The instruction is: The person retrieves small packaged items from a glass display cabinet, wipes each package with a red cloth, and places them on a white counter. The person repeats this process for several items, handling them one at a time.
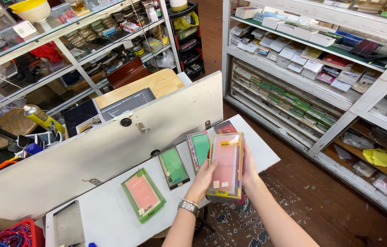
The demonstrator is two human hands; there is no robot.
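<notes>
We hold a pink phone case in clear plastic packaging (225, 165) upright between our left hand (204, 177) and right hand (249, 170), each grip closed on a side edge, front facing us; beyond, green-packaged cases (173, 167) lie on the white surface (106, 219)

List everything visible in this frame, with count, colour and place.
Held phone-case pack: one, pink with yellow edges, in both hands.
Packs on white table: pink in green frame; green; green with pink border; red, partly hidden.
Grey sheet: one, table's left end.
Spray can: one, yellow, left.
Bowl: one, yellow, glass counter.
Shelves: boxed stock, right.
Left hand: wears a silver bracelet.
Right hand: on pack's right edge.
</notes>
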